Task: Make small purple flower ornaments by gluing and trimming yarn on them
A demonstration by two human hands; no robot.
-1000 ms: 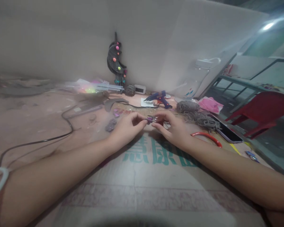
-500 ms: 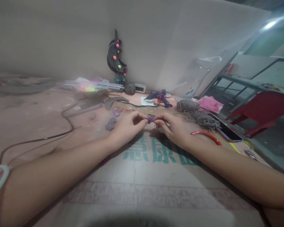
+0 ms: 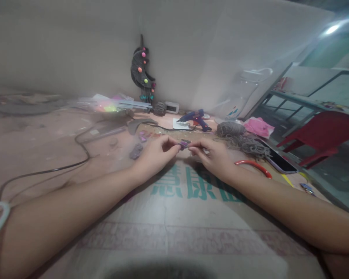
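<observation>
Between my two hands, over the middle of the table, is a small purple piece, too small and blurred to name more exactly. My left hand pinches its left side between thumb and fingers. From the right, my right hand is closed in a pinch at the piece's other edge. Just left of my left hand lie small purple bits and a greyish-purple clump. Beyond my hands a dark blue glue gun rests with its nozzle over a white pad.
Grey yarn, a phone and a red curved handle lie at right, near a pink cloth. A black cord crosses the left side. A crescent-shaped ornament hangs on the wall. A red chair stands beyond.
The purple piece has turned slightly between my fingertips, and my right fingertips have shifted a little at its edge. Both arms stay almost where they were.
</observation>
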